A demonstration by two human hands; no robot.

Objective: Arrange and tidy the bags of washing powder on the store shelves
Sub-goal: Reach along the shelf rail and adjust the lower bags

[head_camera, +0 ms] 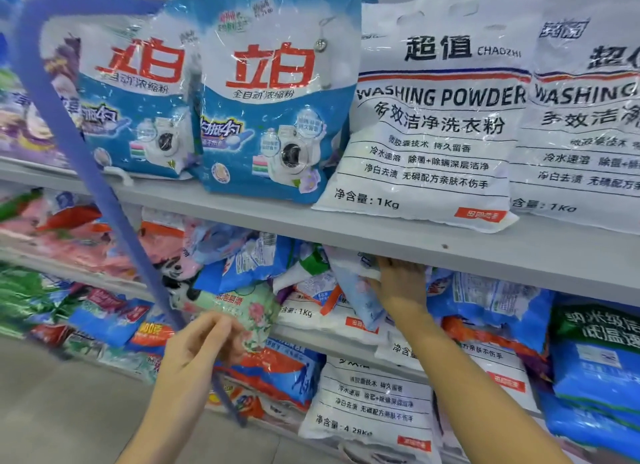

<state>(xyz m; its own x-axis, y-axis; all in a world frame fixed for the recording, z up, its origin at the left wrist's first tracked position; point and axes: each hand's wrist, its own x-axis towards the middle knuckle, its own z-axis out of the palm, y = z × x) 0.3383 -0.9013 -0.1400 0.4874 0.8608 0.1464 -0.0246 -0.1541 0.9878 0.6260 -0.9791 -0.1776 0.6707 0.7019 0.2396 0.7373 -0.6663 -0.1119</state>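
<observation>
Your right hand [401, 283] is reaching under the front edge of the upper shelf [450, 245], fingers closing on the top of a pale blue-white powder bag [356, 290] leaning in the middle shelf's jumbled pile. Your left hand [204, 342] is pinching the lower corner of a mint-green floral bag [242, 307] at that shelf's front edge. Above, 2 blue bags [273, 117] & 2 white "WASHING POWDER" 1Kg bags [433, 134] are standing upright along the upper shelf.
</observation>
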